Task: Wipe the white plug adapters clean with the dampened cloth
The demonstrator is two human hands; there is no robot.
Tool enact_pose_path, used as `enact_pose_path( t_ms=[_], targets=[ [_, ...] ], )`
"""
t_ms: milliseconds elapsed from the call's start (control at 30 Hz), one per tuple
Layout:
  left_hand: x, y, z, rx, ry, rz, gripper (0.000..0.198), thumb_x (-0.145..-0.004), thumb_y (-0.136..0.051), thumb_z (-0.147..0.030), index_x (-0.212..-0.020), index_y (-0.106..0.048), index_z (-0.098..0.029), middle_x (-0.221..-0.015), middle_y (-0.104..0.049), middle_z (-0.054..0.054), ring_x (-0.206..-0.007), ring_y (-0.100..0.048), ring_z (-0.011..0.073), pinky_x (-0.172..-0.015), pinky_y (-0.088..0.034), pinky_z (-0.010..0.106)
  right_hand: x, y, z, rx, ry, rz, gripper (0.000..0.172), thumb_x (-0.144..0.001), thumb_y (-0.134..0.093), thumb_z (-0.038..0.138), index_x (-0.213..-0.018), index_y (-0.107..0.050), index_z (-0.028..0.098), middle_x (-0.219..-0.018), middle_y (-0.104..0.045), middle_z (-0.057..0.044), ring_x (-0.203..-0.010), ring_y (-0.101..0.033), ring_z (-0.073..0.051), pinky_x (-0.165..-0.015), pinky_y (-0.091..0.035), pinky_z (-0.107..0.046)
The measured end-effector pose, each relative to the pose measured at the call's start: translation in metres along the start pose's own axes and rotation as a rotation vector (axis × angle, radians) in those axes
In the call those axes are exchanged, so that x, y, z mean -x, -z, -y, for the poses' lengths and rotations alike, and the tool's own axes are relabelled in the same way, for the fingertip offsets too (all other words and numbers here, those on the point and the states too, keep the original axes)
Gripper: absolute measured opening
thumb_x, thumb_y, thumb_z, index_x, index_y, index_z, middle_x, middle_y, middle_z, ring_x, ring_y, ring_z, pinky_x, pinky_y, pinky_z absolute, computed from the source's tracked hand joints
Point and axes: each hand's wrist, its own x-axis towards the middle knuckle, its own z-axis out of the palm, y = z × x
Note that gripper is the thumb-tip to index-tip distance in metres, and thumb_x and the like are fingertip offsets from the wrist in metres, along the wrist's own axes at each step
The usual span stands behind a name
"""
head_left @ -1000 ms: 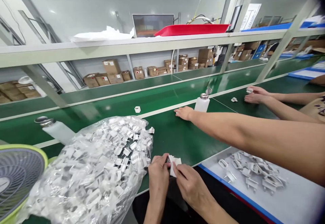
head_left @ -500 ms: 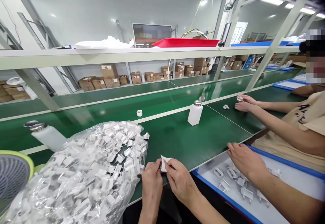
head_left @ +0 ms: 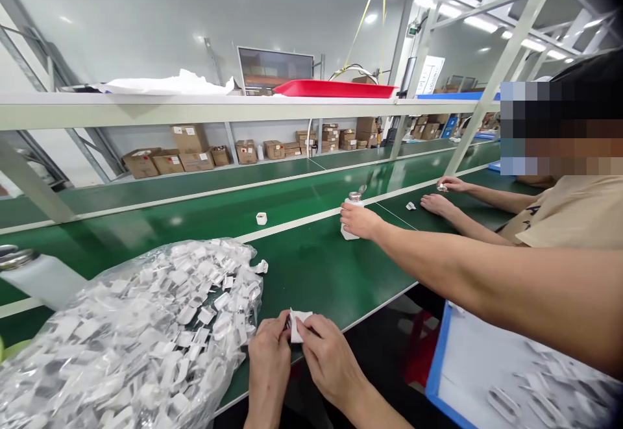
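Close to the belt's near edge, my left hand (head_left: 270, 361) and my right hand (head_left: 329, 354) meet, both closed. Between them is a white wipe (head_left: 302, 327), pinched by my right fingers. A small piece with a dark edge shows at my left fingertips, mostly hidden by the fingers and the wipe. Left of my hands lies a clear plastic bag (head_left: 111, 357) full of small white plastic plug parts. One loose white part (head_left: 263, 266) rests against its right side, and another white part (head_left: 261, 219) stands farther back on the green belt (head_left: 302, 267).
A co-worker's hand (head_left: 360, 220) grips a white pump bottle (head_left: 349, 230). Another person's hands hold a white part at right. A blue-rimmed tray (head_left: 438, 364) with white parts is at lower right. Another bottle (head_left: 48, 280) tilts behind the bag. A shelf (head_left: 195, 112) crosses above.
The view has shifted to the right. A co-worker's arm has moved from above the blue-rimmed tray to the bottle and taken hold of it. My hands stay together at the wipe.
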Motion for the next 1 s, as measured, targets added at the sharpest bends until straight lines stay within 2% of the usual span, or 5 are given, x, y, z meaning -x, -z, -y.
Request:
enact_pose_path(
  t_ms=[167, 367, 600, 800, 1000],
  targets=[
    [0.0, 0.002, -0.003, -0.008, -0.031, -0.014, 0.04, -0.083, -0.047, -0.016, -0.096, -0.084, -0.02, -0.075, -0.079, 0.008, -0.066, -0.077, 0.0221, -0.063, -0.063, 0.028, -0.021, 0.01, 0.002, -0.101, -0.065, 0.026, 0.029, -0.1, -0.041, 0.007, -0.107, -0.065, 0.022, -0.096, -0.058, -0.004, -0.087, -0.057, -0.018, -0.078, -0.047, -0.029],
    [0.002, -0.001, -0.004, 0.0, -0.075, -0.043, 0.038, -0.083, -0.048, -0.014, -0.094, -0.084, -0.02, -0.072, -0.077, 0.008, -0.065, -0.076, 0.0223, -0.062, -0.063, 0.028, -0.029, 0.011, 0.003, -0.146, -0.143, 0.033, 0.027, -0.101, -0.042, 0.009, -0.101, -0.065, 0.022, -0.095, -0.057, -0.002, -0.086, -0.058, -0.016, -0.076, -0.045, -0.026],
    [0.006, -0.005, -0.003, -0.017, -0.103, -0.082, 0.04, -0.082, -0.044, -0.014, -0.096, -0.082, -0.013, -0.073, -0.076, 0.012, -0.067, -0.076, 0.0236, -0.06, -0.064, 0.03, -0.038, 0.001, 0.0, -0.143, -0.203, 0.015, 0.025, -0.099, -0.046, 0.008, -0.084, -0.062, 0.017, -0.089, -0.056, -0.001, -0.081, -0.057, -0.015, -0.073, -0.045, -0.028],
    [0.006, -0.001, -0.01, -0.033, -0.094, -0.064, 0.044, -0.085, -0.04, -0.011, -0.099, -0.082, -0.014, -0.076, -0.077, 0.011, -0.07, -0.077, 0.0214, -0.062, -0.063, 0.028, -0.035, 0.002, 0.002, -0.149, -0.189, -0.003, 0.027, -0.099, -0.044, 0.007, -0.082, -0.062, 0.019, -0.088, -0.056, -0.002, -0.078, -0.058, -0.014, -0.07, -0.044, -0.027],
    [0.005, 0.001, -0.014, -0.059, -0.085, -0.054, 0.04, -0.083, -0.043, -0.013, -0.092, -0.082, -0.014, -0.073, -0.077, 0.011, -0.07, -0.075, 0.0247, -0.061, -0.063, 0.031, -0.025, 0.007, 0.003, -0.144, -0.101, 0.011, 0.029, -0.099, -0.04, 0.007, -0.1, -0.066, 0.02, -0.092, -0.057, -0.004, -0.082, -0.058, -0.017, -0.074, -0.049, -0.029]
  ],
)
